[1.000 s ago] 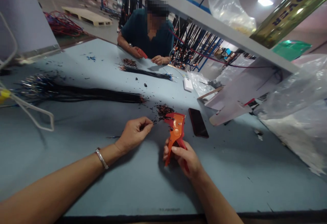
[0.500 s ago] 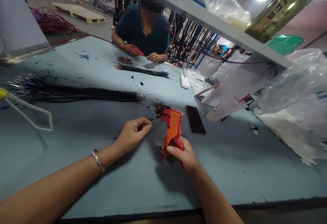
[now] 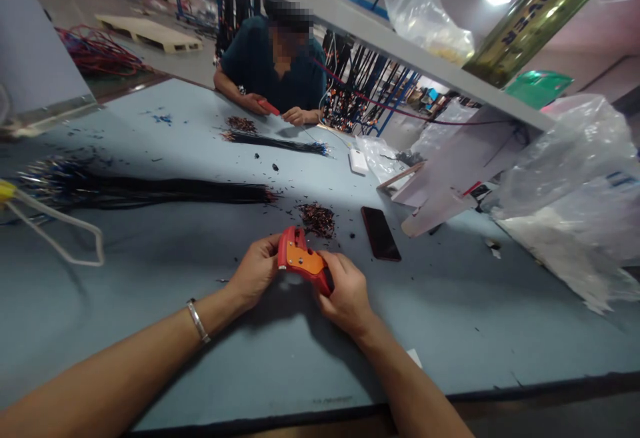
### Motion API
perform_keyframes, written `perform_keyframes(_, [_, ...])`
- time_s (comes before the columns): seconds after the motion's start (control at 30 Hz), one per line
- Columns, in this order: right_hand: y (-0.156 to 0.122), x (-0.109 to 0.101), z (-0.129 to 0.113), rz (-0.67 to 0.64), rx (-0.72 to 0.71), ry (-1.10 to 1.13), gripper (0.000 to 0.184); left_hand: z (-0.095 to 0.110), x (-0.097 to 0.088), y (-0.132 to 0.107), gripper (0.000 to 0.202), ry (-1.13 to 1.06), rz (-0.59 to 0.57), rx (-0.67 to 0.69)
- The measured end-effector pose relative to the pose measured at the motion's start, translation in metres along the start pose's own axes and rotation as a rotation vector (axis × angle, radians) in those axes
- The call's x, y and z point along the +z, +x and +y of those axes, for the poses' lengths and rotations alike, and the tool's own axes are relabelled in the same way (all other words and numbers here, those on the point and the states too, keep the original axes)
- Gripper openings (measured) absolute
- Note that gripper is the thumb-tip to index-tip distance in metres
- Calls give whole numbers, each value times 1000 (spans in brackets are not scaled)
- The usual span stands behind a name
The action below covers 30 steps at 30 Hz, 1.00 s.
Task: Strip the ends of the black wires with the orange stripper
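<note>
In my right hand [image 3: 347, 291] is an orange and red wire stripper [image 3: 304, 261], its head pointing left. The fingers of that hand are wrapped round its handles. My left hand [image 3: 255, 271], with a silver bangle on the wrist, is closed in a pinch at the stripper's jaw end. A thin wire sits in the pinch, mostly hidden by the hand and the tool's head. Just beyond the stripper lies a heap of small dark and copper-coloured scraps [image 3: 317, 219]. A long bundle of black wires [image 3: 200, 191] stretches to the left behind my left hand.
A dark phone [image 3: 381, 233] lies right of the scrap heap. Across the table [image 3: 480, 305] a person [image 3: 273, 58] holds a red tool beside another wire bundle [image 3: 280, 143]. A bent white rod [image 3: 75, 261] juts in at left. Plastic bags [image 3: 575, 158] fill the right side.
The wire stripper has swung from upright to pointing left, and its head now meets my left fingertips. My left hand stays pinched; the view has shifted slightly.
</note>
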State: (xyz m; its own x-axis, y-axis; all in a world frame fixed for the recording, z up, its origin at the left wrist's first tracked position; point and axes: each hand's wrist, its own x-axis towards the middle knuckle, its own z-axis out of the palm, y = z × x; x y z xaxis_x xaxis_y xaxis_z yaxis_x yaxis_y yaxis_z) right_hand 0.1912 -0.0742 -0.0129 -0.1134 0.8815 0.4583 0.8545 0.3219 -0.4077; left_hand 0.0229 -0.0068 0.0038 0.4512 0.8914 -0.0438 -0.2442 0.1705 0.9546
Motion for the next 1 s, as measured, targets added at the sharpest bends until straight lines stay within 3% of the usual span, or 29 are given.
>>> perform_keyframes(0.47, [2, -1, 1, 17, -18, -5, 42, -3, -1, 2, 13, 67, -86, -6])
perform_keyframes(0.77, [3, -2, 1, -28, -3, -57, 38, 6, 2, -1, 24, 161, -46, 29])
perform_keyframes(1.0, [3, 0, 2, -26, -16, -122, 29, 9, 3, -2, 20, 159, -55, -1])
